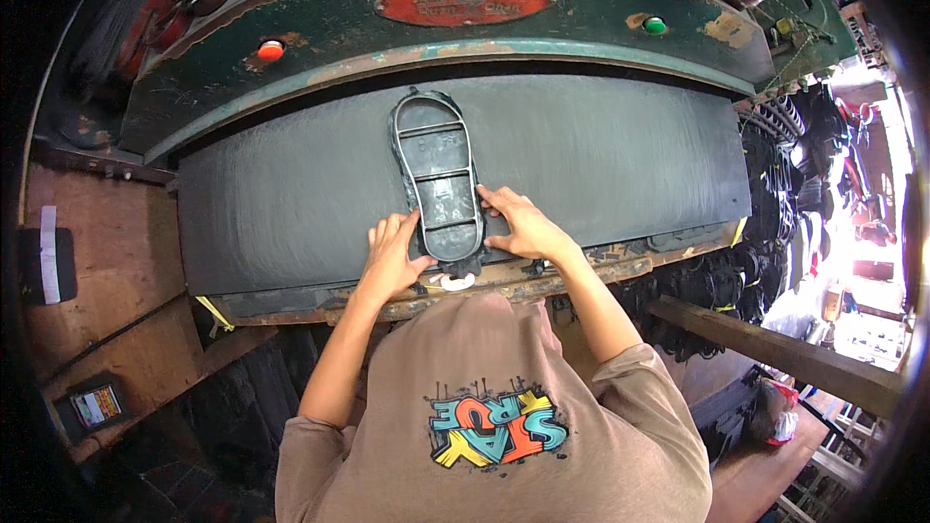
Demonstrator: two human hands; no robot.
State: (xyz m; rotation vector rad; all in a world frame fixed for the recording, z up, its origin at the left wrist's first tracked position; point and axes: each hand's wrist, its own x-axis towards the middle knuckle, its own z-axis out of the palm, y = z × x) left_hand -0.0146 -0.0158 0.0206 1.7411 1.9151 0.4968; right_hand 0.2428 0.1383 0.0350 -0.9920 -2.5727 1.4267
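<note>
A metal sole-shaped cutting die (443, 174) with crossbars lies on a dark grey sheet (601, 155), its rounded lower end toward me. My left hand (393, 257) grips the die's lower left side, with the fingertips at its wall and the thumb by the near end. On the opposite side, my right hand (523, 225) holds the lower right wall between spread fingers and thumb. Both hands rest low, close to the sheet. A small white ring-like thing (455, 282) shows just below the die, at the near edge.
Behind the sheet runs a worn green machine beam (329, 44) with an orange button (271, 50) and a green button (656, 26). A wooden surface (116, 261) is at left. Dark strips (770, 174) hang at right, above a wooden bar (775, 353).
</note>
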